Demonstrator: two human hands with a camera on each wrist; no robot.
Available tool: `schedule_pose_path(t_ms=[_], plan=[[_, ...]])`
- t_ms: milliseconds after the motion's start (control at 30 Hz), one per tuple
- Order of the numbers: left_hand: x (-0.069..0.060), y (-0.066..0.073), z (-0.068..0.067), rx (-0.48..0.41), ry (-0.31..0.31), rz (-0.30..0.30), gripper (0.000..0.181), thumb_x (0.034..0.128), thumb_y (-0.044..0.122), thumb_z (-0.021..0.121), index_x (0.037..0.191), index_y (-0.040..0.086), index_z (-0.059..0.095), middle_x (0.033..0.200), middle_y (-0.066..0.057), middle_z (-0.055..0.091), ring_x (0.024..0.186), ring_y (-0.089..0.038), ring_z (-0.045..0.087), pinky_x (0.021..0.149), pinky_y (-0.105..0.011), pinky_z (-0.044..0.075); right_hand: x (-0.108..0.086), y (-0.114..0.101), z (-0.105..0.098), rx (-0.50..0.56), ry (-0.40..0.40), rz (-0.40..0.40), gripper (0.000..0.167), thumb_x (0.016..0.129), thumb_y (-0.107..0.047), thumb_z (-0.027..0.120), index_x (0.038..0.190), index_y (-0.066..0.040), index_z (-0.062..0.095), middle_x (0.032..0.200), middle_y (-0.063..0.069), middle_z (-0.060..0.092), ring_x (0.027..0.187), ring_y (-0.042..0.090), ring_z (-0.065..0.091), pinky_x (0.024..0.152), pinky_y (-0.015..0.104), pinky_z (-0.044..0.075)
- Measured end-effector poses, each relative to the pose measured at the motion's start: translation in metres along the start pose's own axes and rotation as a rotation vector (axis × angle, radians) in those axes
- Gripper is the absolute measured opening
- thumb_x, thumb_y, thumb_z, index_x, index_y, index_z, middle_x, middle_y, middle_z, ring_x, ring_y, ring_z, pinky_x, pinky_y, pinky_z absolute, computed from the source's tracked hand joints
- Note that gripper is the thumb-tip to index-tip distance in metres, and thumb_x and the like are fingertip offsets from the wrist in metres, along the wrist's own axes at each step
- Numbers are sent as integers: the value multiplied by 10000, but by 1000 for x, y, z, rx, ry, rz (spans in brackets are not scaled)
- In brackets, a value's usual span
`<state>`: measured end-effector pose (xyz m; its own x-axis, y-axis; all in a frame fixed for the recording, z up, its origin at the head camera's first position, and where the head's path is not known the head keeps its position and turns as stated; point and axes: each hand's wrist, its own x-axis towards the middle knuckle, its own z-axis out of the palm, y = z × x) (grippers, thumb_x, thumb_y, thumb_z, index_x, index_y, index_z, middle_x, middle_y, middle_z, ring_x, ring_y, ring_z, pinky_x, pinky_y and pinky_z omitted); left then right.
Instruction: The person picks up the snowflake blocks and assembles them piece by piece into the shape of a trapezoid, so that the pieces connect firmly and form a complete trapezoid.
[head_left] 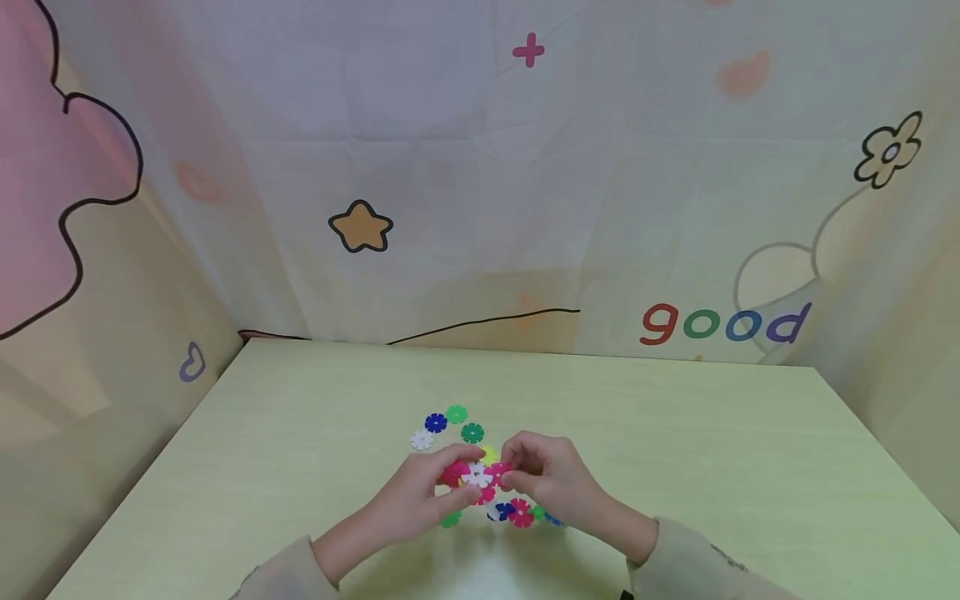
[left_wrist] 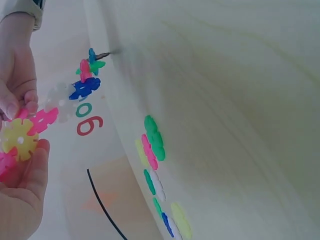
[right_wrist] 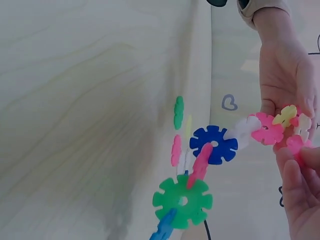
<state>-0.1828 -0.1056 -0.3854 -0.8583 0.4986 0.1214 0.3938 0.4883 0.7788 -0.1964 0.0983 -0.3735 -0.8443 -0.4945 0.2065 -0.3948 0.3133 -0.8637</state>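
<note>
My left hand (head_left: 408,500) grips a cluster of joined plastic snowflake discs between thumb and fingers. A white disc (head_left: 477,475) shows at its front, with pink discs around it. In the left wrist view a yellow disc (left_wrist: 20,139) sits among the pink ones. My right hand (head_left: 558,482) pinches a pink disc (head_left: 498,475) at the cluster's right side. From the cluster a chain hangs out, its blue disc (right_wrist: 214,144), pink disc (right_wrist: 200,162) and green disc (right_wrist: 182,201) slotted together. Fingers hide part of the cluster.
Loose discs lie on the pale table (head_left: 300,417) beyond my hands: white (head_left: 422,439), dark blue (head_left: 436,422), light green (head_left: 457,414) and dark green (head_left: 472,432). Another green disc (head_left: 451,520) lies below my left hand. A printed cloth (head_left: 450,167) stands behind the table.
</note>
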Motion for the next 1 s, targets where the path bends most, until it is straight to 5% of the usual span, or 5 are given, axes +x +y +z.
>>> schedule_pose_path(t_ms=[267, 433, 633, 800, 1000], plan=[[4, -3, -4, -26, 0, -69, 433, 802, 404, 608, 1144, 140, 573, 1074, 17, 623, 904, -124, 570, 704, -201, 475, 6, -4, 0, -40, -41, -28, 119, 789, -32, 633, 898, -51, 589, 850, 96, 633, 708, 78, 596, 665, 194, 505], [3, -6, -17, -33, 18, -147, 439, 784, 422, 619, 1142, 173, 571, 1006, 16, 631, 877, -143, 562, 660, -230, 483, 11, -4, -7, -72, -26, -33, 168, 794, -66, 637, 953, -55, 582, 886, 112, 608, 743, 110, 619, 666, 176, 498], [2, -15, -41, -23, 186, -215, 433, 770, 354, 657, 1152, 172, 563, 913, -4, 646, 737, -141, 591, 583, -226, 481, 15, 0, -17, -47, 44, -28, 178, 788, -54, 640, 955, -37, 578, 877, 137, 591, 720, 116, 601, 649, 190, 501], [2, -24, -58, 4, 322, -260, 418, 796, 335, 636, 1170, 169, 547, 1050, -46, 620, 882, -163, 598, 668, -243, 509, 20, 10, -17, -65, 12, -15, 127, 795, -60, 632, 915, -32, 600, 852, 117, 600, 725, 119, 578, 644, 199, 495], [1, -32, -69, 16, 403, -311, 486, 820, 406, 586, 1223, 147, 503, 1178, -91, 553, 1024, -248, 534, 704, -290, 513, 31, 31, -10, -137, -70, 73, 130, 793, -77, 638, 910, -22, 621, 914, 151, 612, 732, 141, 547, 618, 201, 469]])
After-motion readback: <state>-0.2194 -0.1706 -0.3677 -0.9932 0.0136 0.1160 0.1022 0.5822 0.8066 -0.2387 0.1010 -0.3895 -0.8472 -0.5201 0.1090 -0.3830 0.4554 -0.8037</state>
